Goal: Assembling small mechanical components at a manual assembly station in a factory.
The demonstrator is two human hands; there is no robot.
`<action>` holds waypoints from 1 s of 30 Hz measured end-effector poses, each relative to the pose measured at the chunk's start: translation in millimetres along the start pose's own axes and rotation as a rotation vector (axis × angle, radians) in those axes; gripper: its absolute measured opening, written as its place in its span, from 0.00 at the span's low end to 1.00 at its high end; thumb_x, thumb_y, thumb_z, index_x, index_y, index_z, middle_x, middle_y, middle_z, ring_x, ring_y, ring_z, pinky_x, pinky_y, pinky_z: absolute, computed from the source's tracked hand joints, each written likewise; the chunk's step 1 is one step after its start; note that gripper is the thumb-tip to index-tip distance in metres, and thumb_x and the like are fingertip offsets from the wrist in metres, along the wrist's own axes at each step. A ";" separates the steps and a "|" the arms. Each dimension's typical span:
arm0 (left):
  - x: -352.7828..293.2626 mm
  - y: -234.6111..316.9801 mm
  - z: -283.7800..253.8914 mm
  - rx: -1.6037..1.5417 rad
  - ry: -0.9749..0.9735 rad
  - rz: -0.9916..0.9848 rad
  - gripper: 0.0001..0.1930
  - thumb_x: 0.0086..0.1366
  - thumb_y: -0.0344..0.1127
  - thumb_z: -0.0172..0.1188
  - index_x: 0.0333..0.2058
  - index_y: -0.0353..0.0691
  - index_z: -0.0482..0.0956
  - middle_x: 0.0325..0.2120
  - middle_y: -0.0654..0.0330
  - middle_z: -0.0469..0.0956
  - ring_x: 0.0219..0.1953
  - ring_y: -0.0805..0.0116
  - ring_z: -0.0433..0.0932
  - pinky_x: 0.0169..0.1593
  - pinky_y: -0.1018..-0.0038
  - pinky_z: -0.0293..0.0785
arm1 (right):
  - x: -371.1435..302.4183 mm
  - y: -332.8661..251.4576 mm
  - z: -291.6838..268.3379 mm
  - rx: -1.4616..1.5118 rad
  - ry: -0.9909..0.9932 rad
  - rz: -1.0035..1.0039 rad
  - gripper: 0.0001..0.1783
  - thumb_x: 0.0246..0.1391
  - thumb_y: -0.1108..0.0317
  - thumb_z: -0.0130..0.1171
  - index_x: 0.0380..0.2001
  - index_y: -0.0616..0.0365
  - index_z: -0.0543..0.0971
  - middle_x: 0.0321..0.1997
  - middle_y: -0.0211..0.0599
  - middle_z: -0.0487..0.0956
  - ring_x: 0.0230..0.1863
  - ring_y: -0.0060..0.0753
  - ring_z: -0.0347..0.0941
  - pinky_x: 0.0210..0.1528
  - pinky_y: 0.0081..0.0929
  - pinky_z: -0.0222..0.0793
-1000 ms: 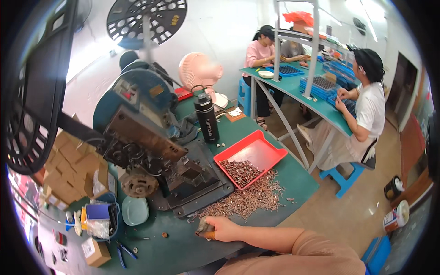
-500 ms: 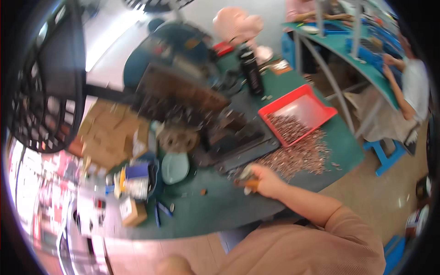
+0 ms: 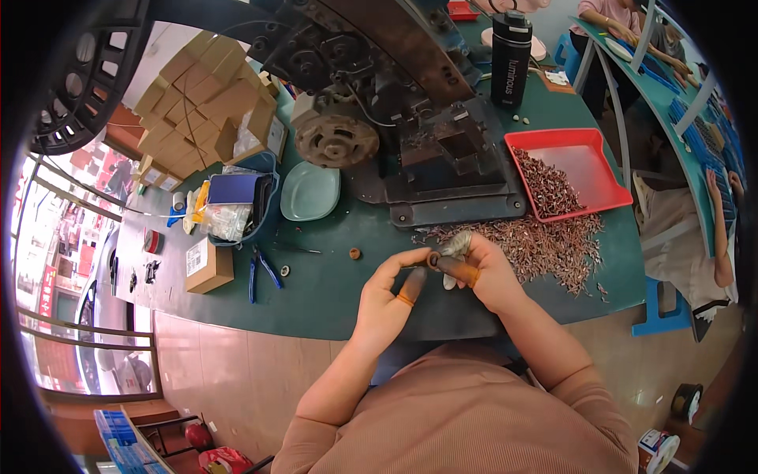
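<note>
My left hand (image 3: 385,299) and my right hand (image 3: 491,276) meet over the near edge of the green table. Between their fingertips is a small brown ring-shaped piece (image 3: 433,259); both hands are closed on it in a pinch. Dark finger cots with orange rims cover both thumbs, and a whitish cover wraps a finger of my right hand. Just beyond my right hand spreads a pile of small copper-coloured parts (image 3: 545,249). More of these lie in a red tray (image 3: 608,170). A similar small brown round piece (image 3: 354,253) rests on the table left of my hands.
A dark, heavy machine (image 3: 450,170) with a round wheel stands ahead. Leftward are a pale green dish (image 3: 310,193), a blue bin (image 3: 268,209), blue-handled pliers (image 3: 253,276), a small carton (image 3: 209,266) and stacked boxes (image 3: 197,95). A black bottle (image 3: 511,63) stands behind the tray. Other people sit at right.
My left hand has come up into view and joined the right at the small piece. The view has shifted, so the machine and tray appear larger and sharper.
</note>
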State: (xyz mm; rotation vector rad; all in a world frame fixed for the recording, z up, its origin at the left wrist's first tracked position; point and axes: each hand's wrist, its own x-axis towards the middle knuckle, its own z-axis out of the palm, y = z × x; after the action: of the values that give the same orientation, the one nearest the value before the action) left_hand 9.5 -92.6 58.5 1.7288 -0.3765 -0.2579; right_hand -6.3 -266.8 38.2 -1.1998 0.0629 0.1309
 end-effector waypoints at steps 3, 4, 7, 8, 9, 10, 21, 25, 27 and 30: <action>5.5 1.1 4.7 -0.077 0.043 -0.065 0.12 0.60 0.24 0.56 0.43 0.38 0.78 0.40 0.61 0.79 0.44 0.72 0.75 0.50 0.77 0.68 | -0.6 3.2 -2.1 0.009 -0.005 -0.007 0.08 0.52 0.73 0.63 0.33 0.55 0.73 0.27 0.24 0.75 0.24 0.14 0.70 0.24 0.13 0.61; 8.4 1.0 5.5 -0.017 0.055 -0.067 0.11 0.59 0.24 0.57 0.41 0.37 0.78 0.38 0.61 0.79 0.42 0.72 0.75 0.49 0.78 0.68 | 0.0 4.7 -3.7 0.035 -0.010 -0.032 0.08 0.52 0.74 0.62 0.33 0.55 0.73 0.27 0.24 0.75 0.25 0.14 0.70 0.24 0.13 0.62; 9.7 1.1 8.6 0.079 0.082 -0.046 0.08 0.59 0.24 0.59 0.39 0.35 0.79 0.36 0.61 0.80 0.40 0.75 0.75 0.47 0.79 0.69 | 0.1 12.0 -6.5 -0.147 0.053 -0.084 0.09 0.51 0.76 0.62 0.33 0.56 0.72 0.27 0.24 0.75 0.26 0.13 0.69 0.25 0.13 0.63; 8.8 1.1 8.4 0.113 0.104 -0.019 0.07 0.59 0.24 0.59 0.38 0.34 0.78 0.35 0.62 0.80 0.40 0.77 0.75 0.46 0.80 0.69 | -0.1 12.2 -4.8 -0.145 0.054 -0.081 0.09 0.51 0.76 0.62 0.33 0.56 0.72 0.27 0.24 0.75 0.26 0.13 0.69 0.25 0.13 0.63; 8.4 1.0 7.2 0.113 0.104 -0.023 0.07 0.59 0.24 0.59 0.38 0.34 0.78 0.35 0.62 0.80 0.40 0.77 0.75 0.46 0.80 0.69 | -0.4 11.4 -2.1 -0.215 0.073 -0.091 0.09 0.52 0.76 0.62 0.33 0.56 0.72 0.27 0.25 0.75 0.25 0.13 0.69 0.26 0.13 0.63; 9.8 1.5 7.4 0.099 0.103 -0.034 0.07 0.60 0.24 0.59 0.38 0.34 0.78 0.36 0.62 0.79 0.40 0.77 0.75 0.46 0.80 0.69 | 0.4 9.8 -2.3 -0.287 0.088 -0.103 0.08 0.52 0.77 0.62 0.33 0.56 0.72 0.27 0.25 0.75 0.25 0.13 0.69 0.26 0.13 0.64; 15.2 -2.8 -6.9 -0.409 -0.026 -0.356 0.08 0.64 0.27 0.54 0.40 0.33 0.78 0.37 0.61 0.78 0.41 0.74 0.75 0.47 0.79 0.71 | 2.0 8.1 -8.0 -0.056 0.002 0.010 0.08 0.51 0.77 0.62 0.32 0.57 0.73 0.29 0.27 0.76 0.25 0.14 0.69 0.25 0.14 0.64; 15.6 -8.3 -7.6 -0.350 -0.062 -0.383 0.07 0.63 0.27 0.54 0.39 0.32 0.77 0.36 0.60 0.77 0.40 0.72 0.75 0.47 0.78 0.73 | -0.1 6.8 -7.1 -0.060 -0.029 0.009 0.08 0.52 0.77 0.61 0.33 0.57 0.73 0.31 0.27 0.76 0.28 0.15 0.70 0.28 0.14 0.66; 15.4 -9.1 -8.2 -0.403 -0.064 -0.402 0.07 0.63 0.26 0.54 0.39 0.32 0.77 0.37 0.60 0.76 0.40 0.72 0.75 0.47 0.77 0.73 | -2.5 8.1 -4.9 -0.125 -0.009 -0.049 0.08 0.52 0.77 0.60 0.34 0.58 0.74 0.33 0.27 0.76 0.30 0.14 0.70 0.29 0.14 0.66; 13.6 -7.9 -9.6 -0.503 -0.075 -0.445 0.09 0.63 0.27 0.53 0.41 0.31 0.74 0.38 0.58 0.76 0.40 0.70 0.76 0.47 0.74 0.75 | -4.3 6.9 -6.0 -0.304 -0.009 -0.164 0.09 0.52 0.77 0.60 0.37 0.58 0.75 0.35 0.26 0.76 0.32 0.14 0.71 0.31 0.14 0.67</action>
State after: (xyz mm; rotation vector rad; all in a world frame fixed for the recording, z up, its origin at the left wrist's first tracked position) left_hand 26.5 -87.9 53.1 1.2878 0.0314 -0.6809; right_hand -11.4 -270.2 30.2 -1.5015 -0.0660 0.0016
